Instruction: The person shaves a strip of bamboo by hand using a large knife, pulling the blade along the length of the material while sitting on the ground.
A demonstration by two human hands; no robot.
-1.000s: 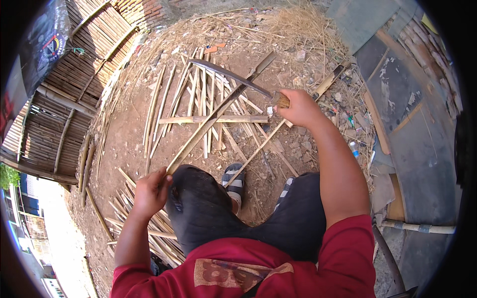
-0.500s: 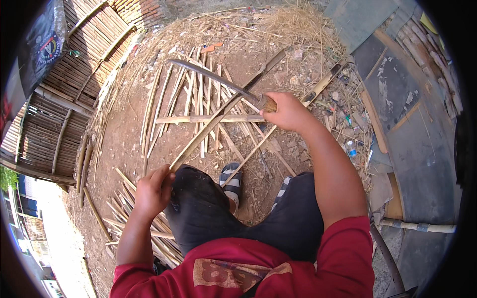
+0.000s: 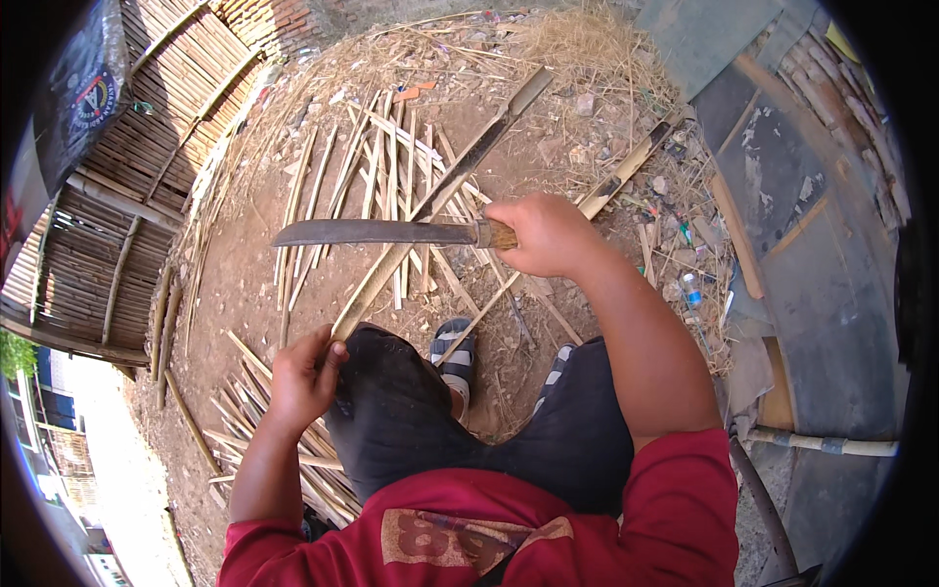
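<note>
Gripping a long bamboo strip (image 3: 411,240) by its near end, the left hand (image 3: 301,377) has fingers closed on it; strip runs far-right over the dirt. Right hand (image 3: 548,235) is clenched on one machete (image 3: 377,232), blade pointing left. Strip prob. stiff, light, splintery w/ sharp edges—hold near end; approx. fifteen-plus split slats (image 3: 377,166) lie beyond.

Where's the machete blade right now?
In the head view, the machete lies level across the centre, its handle in the right hand, its blade pointing left over the long bamboo strip that the left hand holds.
</note>
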